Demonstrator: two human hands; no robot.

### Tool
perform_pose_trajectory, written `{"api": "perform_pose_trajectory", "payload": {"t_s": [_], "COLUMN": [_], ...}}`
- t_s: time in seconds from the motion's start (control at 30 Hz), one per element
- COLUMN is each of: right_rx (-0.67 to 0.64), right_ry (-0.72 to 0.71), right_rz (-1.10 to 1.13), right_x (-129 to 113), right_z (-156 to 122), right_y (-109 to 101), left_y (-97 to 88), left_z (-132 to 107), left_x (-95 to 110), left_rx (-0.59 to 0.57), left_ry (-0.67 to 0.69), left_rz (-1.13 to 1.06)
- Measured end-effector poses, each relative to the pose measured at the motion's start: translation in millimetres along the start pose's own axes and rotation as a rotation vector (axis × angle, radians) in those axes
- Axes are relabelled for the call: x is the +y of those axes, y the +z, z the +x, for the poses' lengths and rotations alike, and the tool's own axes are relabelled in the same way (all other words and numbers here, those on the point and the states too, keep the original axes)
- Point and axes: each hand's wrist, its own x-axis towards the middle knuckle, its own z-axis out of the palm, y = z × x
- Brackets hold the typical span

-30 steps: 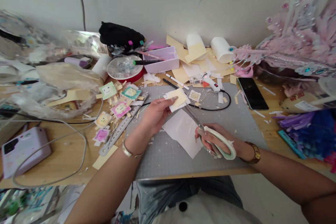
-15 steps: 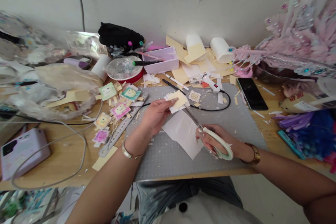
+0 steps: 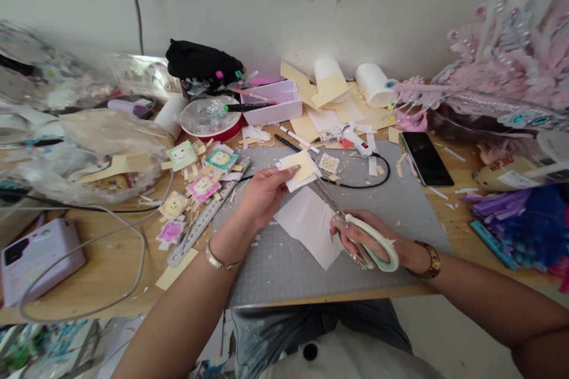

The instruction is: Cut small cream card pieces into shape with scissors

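Between thumb and fingers, my left hand (image 3: 265,192) pinches a small cream card piece (image 3: 300,168) with white paper behind it. The scissors (image 3: 371,244), with pale handles, are in my right hand (image 3: 362,234); their blades reach the card's right edge. Whether the blades are parted I cannot make out. Below the card, a white sheet (image 3: 309,228) lies on the grey cutting mat (image 3: 284,281). To the left are several small coloured cards with drawn faces, among them a green one (image 3: 182,155) and a pink one (image 3: 203,188).
A metal ruler (image 3: 202,222) lies left of the mat. Behind are a white glue gun (image 3: 357,141) with a black cord, pens, and a lilac box (image 3: 284,108). A phone (image 3: 427,159) lies on the right, a lilac device (image 3: 42,257) at far left.
The scissors' handles have shifted slightly right and spread a little. The card in my left hand has barely moved.
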Motion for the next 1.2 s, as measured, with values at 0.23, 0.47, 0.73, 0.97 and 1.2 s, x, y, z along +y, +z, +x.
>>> {"api": "perform_pose_trajectory", "payload": {"t_s": [0.23, 0.47, 0.73, 0.97, 1.2], "right_rx": [0.033, 0.065, -0.049, -0.029, -0.026], "right_ry": [0.031, -0.002, -0.071, -0.019, 0.024], "right_rz": [-0.017, -0.081, -0.004, -0.004, 0.000], "right_x": [-2, -8, 4, 0, 4], "right_z": [0, -2, 0, 0, 1], "right_y": [2, 6, -2, 0, -2], "left_y": [-2.3, -2.2, -2.2, 0.2, 0.5], "left_z": [0, 1, 2, 0, 1], "left_x": [-1, -1, 2, 2, 3], "left_rx": [-0.033, 0.003, 0.054, 0.034, 0.027], "left_ry": [-0.021, -0.014, 0.039, 0.019, 0.010], "left_rz": [0.025, 0.042, 0.005, -0.009, -0.067]}}
